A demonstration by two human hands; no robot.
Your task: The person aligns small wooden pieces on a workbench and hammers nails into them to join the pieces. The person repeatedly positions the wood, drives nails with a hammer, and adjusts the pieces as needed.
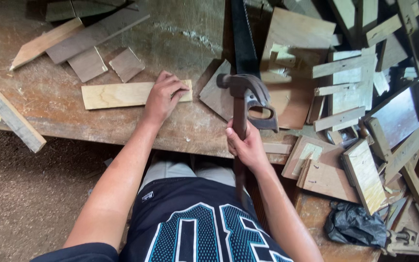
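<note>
Left hand (163, 94) flat on pale plywood strip (122, 94) — right hand (246, 145) clamped round hammer (241, 97) handle, over handsaw (248, 63)

Plywood strip (122, 94) under the left hand (163, 97): pale yellow, faint wavy grain. Workbench (73, 116): worn brown, whitish scuffs and scratch marks. Hammer (241, 97) in the right hand (246, 145): dull grey-brown head, reddish-brown handle. Saw (243, 43): dark, near-black blade, grey handle. Offcuts (88, 63) at upper left: grey-brown and tan. Scrap pile (345, 92) at right: mixed pale cream and mid-brown. Crumpled bag (355, 225): black. Shirt (195, 228): dark navy, teal mesh-patterned figures edged white.
</note>
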